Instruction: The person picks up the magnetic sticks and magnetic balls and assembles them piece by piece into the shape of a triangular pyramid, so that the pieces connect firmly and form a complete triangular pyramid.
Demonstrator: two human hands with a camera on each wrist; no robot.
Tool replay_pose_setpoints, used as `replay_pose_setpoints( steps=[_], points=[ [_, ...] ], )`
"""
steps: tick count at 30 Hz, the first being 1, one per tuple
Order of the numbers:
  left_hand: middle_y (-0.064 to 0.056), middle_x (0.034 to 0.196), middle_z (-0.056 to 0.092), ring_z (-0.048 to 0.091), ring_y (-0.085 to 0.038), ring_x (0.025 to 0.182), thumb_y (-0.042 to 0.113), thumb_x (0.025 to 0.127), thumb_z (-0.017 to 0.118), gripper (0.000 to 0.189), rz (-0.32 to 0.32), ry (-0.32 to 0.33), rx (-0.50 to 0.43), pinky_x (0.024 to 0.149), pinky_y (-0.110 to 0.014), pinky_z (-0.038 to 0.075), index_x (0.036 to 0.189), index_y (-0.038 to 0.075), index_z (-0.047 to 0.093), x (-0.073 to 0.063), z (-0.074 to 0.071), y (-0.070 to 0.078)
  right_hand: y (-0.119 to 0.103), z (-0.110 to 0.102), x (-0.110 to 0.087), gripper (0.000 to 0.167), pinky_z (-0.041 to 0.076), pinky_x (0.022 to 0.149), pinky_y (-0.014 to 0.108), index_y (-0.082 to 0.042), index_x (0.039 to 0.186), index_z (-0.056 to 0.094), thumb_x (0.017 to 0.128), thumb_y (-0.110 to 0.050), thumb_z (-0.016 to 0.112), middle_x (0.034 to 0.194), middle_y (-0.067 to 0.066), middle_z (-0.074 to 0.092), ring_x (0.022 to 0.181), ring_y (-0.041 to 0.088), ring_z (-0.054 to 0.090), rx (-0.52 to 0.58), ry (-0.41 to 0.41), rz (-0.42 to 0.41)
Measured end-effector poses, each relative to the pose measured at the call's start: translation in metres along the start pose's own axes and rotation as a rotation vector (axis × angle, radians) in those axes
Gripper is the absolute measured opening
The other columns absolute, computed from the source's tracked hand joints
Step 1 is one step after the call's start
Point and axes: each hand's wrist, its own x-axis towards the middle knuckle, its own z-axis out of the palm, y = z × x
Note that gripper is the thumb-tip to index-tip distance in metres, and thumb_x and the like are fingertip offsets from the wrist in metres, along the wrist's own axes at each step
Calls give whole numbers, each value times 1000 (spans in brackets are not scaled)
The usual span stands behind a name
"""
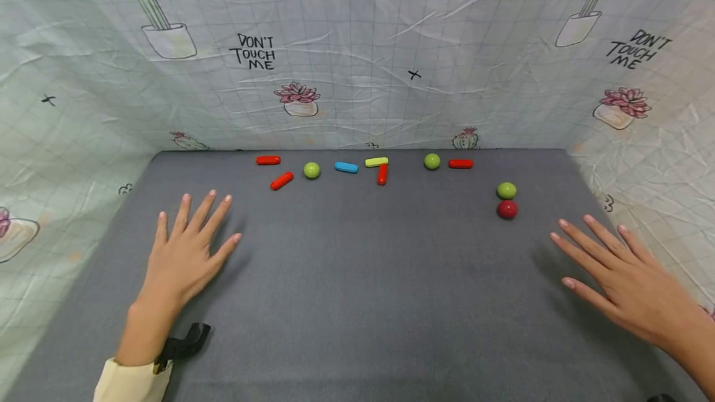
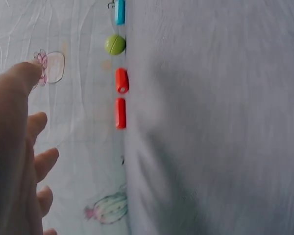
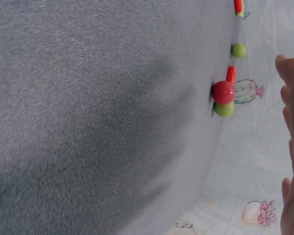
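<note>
My left hand (image 1: 183,256) is over the left part of the grey table, fingers straight and spread, holding nothing. Nearest to it lie two short red sticks, one tilted (image 1: 282,180) and one level (image 1: 268,160). On the right side my right hand (image 1: 631,272) hovers palm down with spread fingers, also holding nothing. Beyond its fingertips a red ball (image 1: 507,209) sits right at a green ball (image 1: 506,190). In the left wrist view the red stick (image 2: 120,113) appears past the fingers. The right wrist view shows the red ball (image 3: 223,92) overlapping the green one.
Along the table's back edge are another green ball (image 1: 311,170), a blue stick (image 1: 346,167), a yellow stick (image 1: 377,162) against a red stick (image 1: 382,174), a green ball (image 1: 432,161) and a red stick (image 1: 460,164). A printed cloth (image 1: 357,98) hangs behind the grey table (image 1: 357,284).
</note>
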Motion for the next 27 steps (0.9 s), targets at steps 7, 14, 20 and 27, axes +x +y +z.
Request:
replay_pose_setpoints(
  steps=[7, 14, 20, 27],
  points=[
    [-8, 168, 25, 16, -44, 153, 49, 99, 60, 75, 53, 28, -98, 117, -70, 11, 163, 26, 26, 19, 9, 22, 2, 8, 5, 82, -11, 124, 49, -23, 163, 27, 95, -40, 70, 171, -1, 13, 157, 21, -5, 38, -21, 19],
    [-8, 164, 33, 24, -41, 151, 49, 100, 57, 70, 106, 23, -145, 116, -69, 19, 161, 24, 33, 44, 18, 46, 6, 19, 15, 75, -8, 125, 43, -21, 162, 30, 98, -36, 67, 169, 4, 22, 157, 24, 1, 98, 2, -5],
    [-7, 163, 36, 30, -40, 149, 49, 101, 54, 67, 165, 38, -230, 117, -66, 23, 160, 23, 35, 69, 28, 68, 8, 28, 24, 69, -2, 126, 36, -19, 160, 35, 99, -30, 66, 165, 9, 31, 156, 29, 13, 177, 23, -4],
    [-4, 160, 41, 34, -31, 148, 41, 101, 62, 65, 172, 5, -438, 118, -56, 29, 157, 19, 40, 103, 34, 105, 13, 38, 39, 67, 3, 126, 37, -20, 161, 34, 101, -22, 64, 162, 14, 36, 154, 34, 20, 360, 10, 30]
  ],
)
